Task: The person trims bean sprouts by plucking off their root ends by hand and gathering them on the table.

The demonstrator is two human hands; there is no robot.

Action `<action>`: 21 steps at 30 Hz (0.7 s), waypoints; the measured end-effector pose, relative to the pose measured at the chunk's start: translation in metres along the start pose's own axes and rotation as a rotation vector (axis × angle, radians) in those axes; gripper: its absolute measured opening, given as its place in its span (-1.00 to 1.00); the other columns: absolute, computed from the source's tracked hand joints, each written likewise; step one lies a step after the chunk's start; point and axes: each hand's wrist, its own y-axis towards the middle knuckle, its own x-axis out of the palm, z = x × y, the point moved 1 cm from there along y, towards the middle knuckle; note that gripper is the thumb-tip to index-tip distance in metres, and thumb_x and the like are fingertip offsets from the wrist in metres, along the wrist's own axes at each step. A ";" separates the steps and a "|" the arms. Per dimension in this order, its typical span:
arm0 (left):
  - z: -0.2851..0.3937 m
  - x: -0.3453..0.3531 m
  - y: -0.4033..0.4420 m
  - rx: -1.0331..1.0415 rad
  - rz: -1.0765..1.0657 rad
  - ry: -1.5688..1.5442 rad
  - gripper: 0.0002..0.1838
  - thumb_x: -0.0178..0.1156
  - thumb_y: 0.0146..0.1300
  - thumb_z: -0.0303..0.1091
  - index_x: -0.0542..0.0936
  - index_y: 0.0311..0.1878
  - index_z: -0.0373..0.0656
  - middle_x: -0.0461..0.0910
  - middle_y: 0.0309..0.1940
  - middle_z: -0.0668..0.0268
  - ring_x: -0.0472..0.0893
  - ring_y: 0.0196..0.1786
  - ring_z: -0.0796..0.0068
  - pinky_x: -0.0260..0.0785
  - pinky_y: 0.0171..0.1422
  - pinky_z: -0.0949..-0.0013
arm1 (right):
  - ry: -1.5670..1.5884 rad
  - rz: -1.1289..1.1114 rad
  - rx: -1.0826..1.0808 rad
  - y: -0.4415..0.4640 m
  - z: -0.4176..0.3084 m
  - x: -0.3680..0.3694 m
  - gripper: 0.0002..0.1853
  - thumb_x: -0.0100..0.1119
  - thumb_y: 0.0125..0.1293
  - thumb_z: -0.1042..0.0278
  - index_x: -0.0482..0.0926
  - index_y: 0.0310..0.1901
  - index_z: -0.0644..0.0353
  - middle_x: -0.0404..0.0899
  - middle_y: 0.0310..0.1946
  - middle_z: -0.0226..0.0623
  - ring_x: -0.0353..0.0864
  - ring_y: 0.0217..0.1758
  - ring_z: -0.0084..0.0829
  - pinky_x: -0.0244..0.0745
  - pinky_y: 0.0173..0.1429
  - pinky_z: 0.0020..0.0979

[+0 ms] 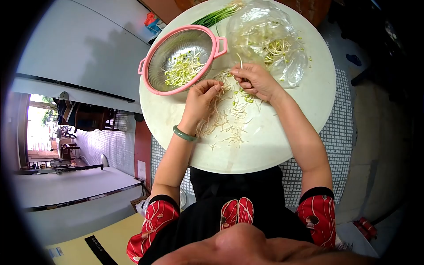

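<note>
My right hand [255,81] is closed in a pinch on a bean sprout [240,61], whose pale stem sticks up above the fingertips. My left hand [204,98] has its thumb and fingertips pressed together over the loose root ends; whatever lies between them is too small to make out. Beneath and between both hands spreads a pile of thin root ends [230,118] with a few yellow-green sprout heads. Just beyond my left hand stands a pink-rimmed mesh colander [157,79] with sprouts [183,70] in it. A clear plastic bag [289,73] of more sprouts lies beyond my right hand.
Everything rests on a round white table [274,141]. A bunch of green onions [214,16] lies at its far edge, behind the colander. The colander's handle [221,47] reaches close to the bag. Tiled floor [340,132] surrounds the table.
</note>
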 end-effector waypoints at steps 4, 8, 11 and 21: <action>0.002 0.000 -0.001 -0.096 -0.076 -0.171 -0.85 0.16 0.37 -0.35 0.61 -0.17 -0.23 0.59 -0.40 0.48 0.37 -0.46 0.81 0.16 -0.40 0.67 | -0.096 -0.037 0.011 -0.002 0.005 0.010 -0.75 0.25 0.31 0.24 0.54 -0.10 0.21 0.42 -0.50 -0.55 0.15 -0.66 -0.83 -0.04 -0.66 -0.72; 0.005 0.006 -0.003 -0.149 -0.112 -0.234 -0.87 0.17 0.35 -0.37 0.59 -0.18 -0.23 0.58 -0.41 0.45 0.39 -0.46 0.80 0.19 -0.41 0.67 | -0.246 -0.049 -0.021 0.001 0.011 0.009 -0.72 0.26 0.31 0.28 0.55 -0.05 0.25 0.54 -0.39 -0.46 0.37 -0.57 -0.78 0.21 -0.59 -0.71; 0.001 0.006 -0.003 -0.153 -0.136 -0.245 -0.89 0.19 0.34 -0.39 0.60 -0.19 -0.23 0.60 -0.40 0.42 0.39 -0.47 0.80 0.18 -0.41 0.70 | -0.201 -0.056 -0.038 -0.011 0.000 0.024 -0.73 0.26 0.30 0.32 0.54 -0.05 0.29 0.60 -0.29 -0.38 0.58 -0.39 -0.66 0.49 -0.37 -0.66; 0.005 0.008 -0.007 -0.161 -0.111 -0.236 -0.88 0.17 0.33 -0.42 0.58 -0.17 -0.27 0.55 -0.43 0.41 0.40 -0.47 0.74 0.25 -0.39 0.63 | -0.261 0.032 -0.083 -0.007 0.004 0.022 -0.84 0.25 0.29 0.32 0.55 -0.16 0.15 0.46 -0.55 -0.60 0.25 -0.62 -0.80 0.08 -0.60 -0.68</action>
